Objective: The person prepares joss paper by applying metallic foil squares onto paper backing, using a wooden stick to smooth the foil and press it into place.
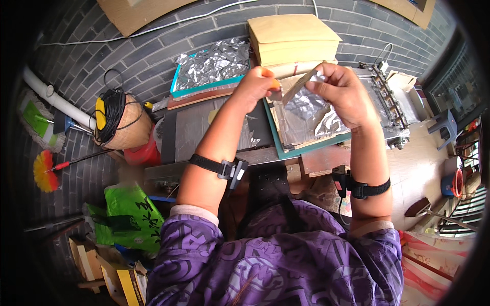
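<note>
My left hand [257, 86] has its fingers pinched together, with an orange cover on a fingertip and a small flat greyish piece at the fingers, close to the raised sheet. My right hand [338, 91] grips the edge of a thin sheet [298, 87] between thumb and fingers, tilted up over a teal tray [281, 147]. In that tray lie silvery foil [329, 121] and brownish sheets, some of them crumpled. Behind the hands stands a thick stack of yellow-brown paper [294, 42]. A turquoise box [208, 86] heaped with crumpled foil [214, 63] stands to the left of it.
A dark board [191, 130] lies left of the tray. A metal rail [390, 99] with fittings runs along the right. A woven basket [130, 122] with a coiled black cable and a red bucket [143, 151] stand left. A grey brick wall [160, 49] rises behind.
</note>
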`<state>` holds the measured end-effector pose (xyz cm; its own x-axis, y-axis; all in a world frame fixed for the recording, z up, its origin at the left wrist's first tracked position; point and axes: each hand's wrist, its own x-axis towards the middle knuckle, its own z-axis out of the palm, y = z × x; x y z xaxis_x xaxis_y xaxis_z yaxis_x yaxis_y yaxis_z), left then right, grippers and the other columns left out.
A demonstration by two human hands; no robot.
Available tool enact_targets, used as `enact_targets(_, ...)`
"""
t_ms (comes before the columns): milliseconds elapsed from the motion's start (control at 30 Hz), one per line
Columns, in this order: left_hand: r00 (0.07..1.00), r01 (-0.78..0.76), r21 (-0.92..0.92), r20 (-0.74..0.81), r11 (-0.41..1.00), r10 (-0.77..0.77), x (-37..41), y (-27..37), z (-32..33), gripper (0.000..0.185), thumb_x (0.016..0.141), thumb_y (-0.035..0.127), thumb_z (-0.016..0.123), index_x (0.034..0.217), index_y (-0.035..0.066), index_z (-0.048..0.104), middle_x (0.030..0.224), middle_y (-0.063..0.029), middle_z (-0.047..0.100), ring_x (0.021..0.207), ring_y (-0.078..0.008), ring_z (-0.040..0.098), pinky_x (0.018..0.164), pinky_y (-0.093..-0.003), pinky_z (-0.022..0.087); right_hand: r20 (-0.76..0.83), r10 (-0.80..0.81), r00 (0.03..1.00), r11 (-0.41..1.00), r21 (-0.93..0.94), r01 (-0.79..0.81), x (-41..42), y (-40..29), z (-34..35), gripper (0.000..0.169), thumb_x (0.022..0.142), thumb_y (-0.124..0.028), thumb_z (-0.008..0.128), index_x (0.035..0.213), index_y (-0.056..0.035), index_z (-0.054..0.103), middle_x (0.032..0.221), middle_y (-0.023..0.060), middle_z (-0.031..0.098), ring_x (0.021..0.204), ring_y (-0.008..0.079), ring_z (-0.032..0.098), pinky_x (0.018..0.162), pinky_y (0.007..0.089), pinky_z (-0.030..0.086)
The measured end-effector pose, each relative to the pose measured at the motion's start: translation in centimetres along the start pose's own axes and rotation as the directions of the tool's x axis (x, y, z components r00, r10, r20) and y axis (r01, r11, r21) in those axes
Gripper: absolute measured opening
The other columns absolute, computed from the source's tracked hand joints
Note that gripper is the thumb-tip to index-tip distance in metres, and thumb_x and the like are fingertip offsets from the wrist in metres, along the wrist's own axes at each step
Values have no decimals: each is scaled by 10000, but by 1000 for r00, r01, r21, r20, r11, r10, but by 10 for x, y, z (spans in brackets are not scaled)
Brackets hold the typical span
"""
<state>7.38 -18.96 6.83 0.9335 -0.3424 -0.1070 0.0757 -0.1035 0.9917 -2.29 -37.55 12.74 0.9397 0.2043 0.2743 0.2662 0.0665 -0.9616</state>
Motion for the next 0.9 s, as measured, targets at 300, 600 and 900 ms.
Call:
enact_targets(300,937,78,-518,329,852,114,-21,-8,47,420,901,369,489,1107,4,522,928,-87,620,776,-154,625,662,-291,514,333,219,917,973,-141,-181,-7,3,-27,63,779,9,613,799,-12,557,746,-35,567,684,39,502,626,190,395)
enact_targets(600,954,60,-433,289,899,76,-56,-5,15,492,863,314,573,1223,7,440,971,-106,597,854,-158,609,709,-277,501,246,281,927,913,-366,-180,2,21,-36,119,780,-120,643,838,-21,610,702,-16,575,635,62,504,527,224,409)
enact_targets(900,985,-4,-146,-171,989,-21,-60,-13,-52,478,802,67,622,1233,-15,431,943,-90,588,797,-137,600,627,-267,509,-3,304,953,940,-163,-300,7,18,-18,254,878,-89,523,1089,52,507,888,107,601,633,158,629,546,227,521)
